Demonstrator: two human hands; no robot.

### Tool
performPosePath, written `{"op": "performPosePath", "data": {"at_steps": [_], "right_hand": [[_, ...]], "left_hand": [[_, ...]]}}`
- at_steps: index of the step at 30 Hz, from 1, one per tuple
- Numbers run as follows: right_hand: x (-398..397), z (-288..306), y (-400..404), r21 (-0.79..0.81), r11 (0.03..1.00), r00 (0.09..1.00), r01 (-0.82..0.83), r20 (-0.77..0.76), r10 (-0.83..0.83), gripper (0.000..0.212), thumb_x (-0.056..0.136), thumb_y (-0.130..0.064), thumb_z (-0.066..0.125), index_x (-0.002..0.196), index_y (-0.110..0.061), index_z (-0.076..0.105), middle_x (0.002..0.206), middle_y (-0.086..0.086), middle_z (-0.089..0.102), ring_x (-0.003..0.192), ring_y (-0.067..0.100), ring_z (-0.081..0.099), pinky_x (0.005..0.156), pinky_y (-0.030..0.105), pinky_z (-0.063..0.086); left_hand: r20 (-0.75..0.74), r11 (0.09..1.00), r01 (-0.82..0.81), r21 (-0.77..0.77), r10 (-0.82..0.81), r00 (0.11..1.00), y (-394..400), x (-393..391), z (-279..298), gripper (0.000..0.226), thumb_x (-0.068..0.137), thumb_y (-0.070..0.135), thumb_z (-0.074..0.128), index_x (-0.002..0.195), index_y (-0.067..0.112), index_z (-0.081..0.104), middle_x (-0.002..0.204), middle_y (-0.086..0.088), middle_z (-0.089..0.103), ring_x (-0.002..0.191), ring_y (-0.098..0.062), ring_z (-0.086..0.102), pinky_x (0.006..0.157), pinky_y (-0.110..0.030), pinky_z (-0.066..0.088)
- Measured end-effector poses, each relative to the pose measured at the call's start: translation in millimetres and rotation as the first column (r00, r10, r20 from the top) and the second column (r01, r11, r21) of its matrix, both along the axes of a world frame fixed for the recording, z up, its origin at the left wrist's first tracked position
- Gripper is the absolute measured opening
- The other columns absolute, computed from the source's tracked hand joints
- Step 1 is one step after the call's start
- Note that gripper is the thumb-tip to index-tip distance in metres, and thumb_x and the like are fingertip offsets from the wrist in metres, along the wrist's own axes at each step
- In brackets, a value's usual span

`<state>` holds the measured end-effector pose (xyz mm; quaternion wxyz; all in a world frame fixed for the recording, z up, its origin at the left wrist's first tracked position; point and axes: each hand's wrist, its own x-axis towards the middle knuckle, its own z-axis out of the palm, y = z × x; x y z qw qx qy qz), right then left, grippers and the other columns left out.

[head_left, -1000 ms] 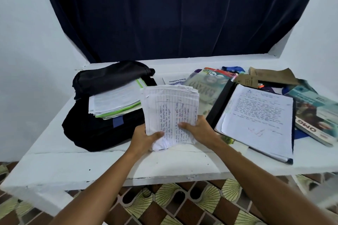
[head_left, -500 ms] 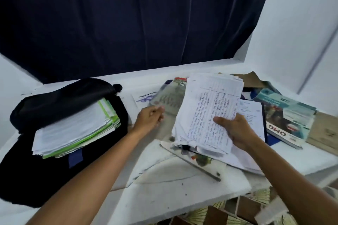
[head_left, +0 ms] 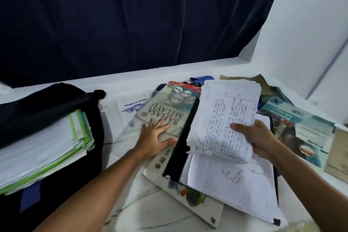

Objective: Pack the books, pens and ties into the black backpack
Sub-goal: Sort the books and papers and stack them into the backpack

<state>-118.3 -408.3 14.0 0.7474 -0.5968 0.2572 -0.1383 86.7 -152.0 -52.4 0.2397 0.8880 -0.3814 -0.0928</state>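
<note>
Early stage: one paper stack (head_left: 43, 149) sits in the black backpack (head_left: 56, 98) at frame left (mouth open). Right hand (head_left: 258, 139) grips a sheaf of handwritten pages (head_left: 224, 117) mid-right; left hand (head_left: 154, 137) presses flat, fingers spread, on the Bahasa Melayu book (head_left: 169, 111) at centre. Books right of centre unpacked; can't identify pens or ties.

My right hand (head_left: 258, 138) grips a thick sheaf of handwritten lined pages (head_left: 224, 118), held up above an open notebook (head_left: 231, 181) with a black cover. My left hand (head_left: 154, 137) lies flat, fingers spread, pressing on a Bahasa Melayu textbook (head_left: 165, 113) that lies on the white table (head_left: 150, 211). To my left, the black backpack (head_left: 56, 100) lies open with a stack of green-edged papers (head_left: 43, 147) sticking out of it. A teal book (head_left: 301, 130) lies at the far right, just beside the notebook. A dark blue curtain (head_left: 131, 20) hangs behind the table.
</note>
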Motion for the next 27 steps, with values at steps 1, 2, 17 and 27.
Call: {"op": "performPosePath", "data": {"at_steps": [1,2,17,27], "right_hand": [[2,-1,-1,0.001,1.0,1.0,-0.015,-0.01,0.015,0.029,0.085,0.001,0.064,0.112,-0.007,0.066,0.114,0.013,0.071,0.103,0.032,0.068,0.087,0.053,0.054],[5,-2,-3,-0.004,1.0,0.999,-0.027,-0.023,0.027,0.03,0.084,-0.001,0.065,0.113,-0.007,0.065,0.114,0.012,0.071,0.102,0.032,0.069,0.088,0.053,0.054],[16,-13,-6,-0.049,0.979,0.965,-0.196,-0.185,0.184,0.077,0.05,-0.038,0.092,0.118,-0.014,0.067,0.119,0.003,0.07,0.115,0.029,0.062,0.105,0.056,0.041],[9,11,-3,0.162,0.886,0.854,-0.434,-0.238,0.462,0.043,0.081,-0.003,0.072,0.123,-0.004,0.06,0.119,0.021,0.067,0.106,0.041,0.065,0.086,0.05,0.056]], "left_hand": [[0.011,1.0,0.004,0.008,-0.004,1.0,0,1,-3,0.125,0.048,0.105,0.016,0.149,0.033,0.036,0.163,0.003,0.015,0.152,-0.02,-0.005,0.12,-0.045,-0.008],[0.028,1.0,0.009,0.024,-0.009,1.0,0,2,-5,0.126,0.048,0.105,0.013,0.149,0.034,0.037,0.163,0.004,0.014,0.152,-0.02,-0.005,0.121,-0.045,-0.006],[-0.075,0.998,-0.022,-0.06,0.018,0.997,-3,2,-8,0.069,0.078,0.075,0.045,0.135,0.037,0.053,0.16,0.007,0.014,0.151,-0.023,-0.01,0.121,-0.042,-0.007],[-0.546,0.855,-0.24,-0.46,-0.059,0.836,4,1,25,0.025,0.097,0.022,0.055,0.119,0.032,0.061,0.148,0.009,0.041,0.15,-0.009,0.006,0.12,-0.026,0.007]]}}
